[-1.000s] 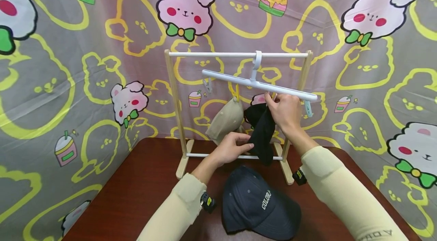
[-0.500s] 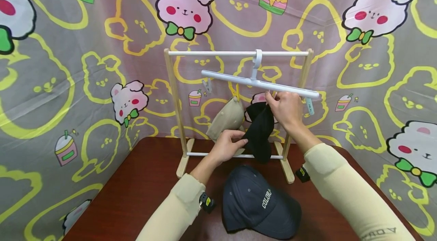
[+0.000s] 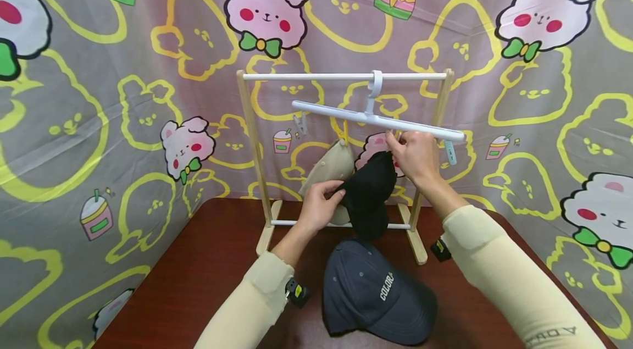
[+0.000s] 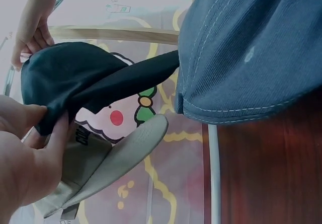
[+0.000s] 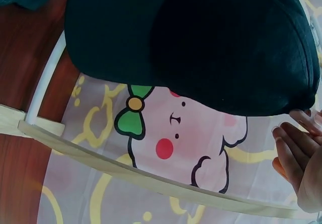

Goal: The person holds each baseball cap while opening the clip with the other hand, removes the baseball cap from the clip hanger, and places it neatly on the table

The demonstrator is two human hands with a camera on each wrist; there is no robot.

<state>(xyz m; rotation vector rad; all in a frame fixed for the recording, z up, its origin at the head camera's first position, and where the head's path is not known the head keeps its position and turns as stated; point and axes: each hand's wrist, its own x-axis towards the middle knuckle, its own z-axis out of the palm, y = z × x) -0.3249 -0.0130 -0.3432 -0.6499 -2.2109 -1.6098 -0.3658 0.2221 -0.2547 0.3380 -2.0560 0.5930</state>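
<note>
A black cap hangs under the right half of the white clip hanger, brim downward. My left hand pinches the cap's lower left edge between thumb and fingers, as the left wrist view also shows. Just below the hanger bar, my right hand pinches a yellow clip at the cap's top edge; its fingers largely cover the clip. Beside and behind the black cap, a beige cap hangs from another yellow clip. The hanger tilts down to the right.
The hanger hooks over the top rail of a wooden rack on the dark red table. A navy cap with white lettering lies in front of the rack. Further clips hang at both hanger ends. A patterned curtain stands behind.
My left hand has moved left and slightly up with the black cap's edge, turning the cap's broad side toward the head camera. My right hand stays at the hanger with little movement.
</note>
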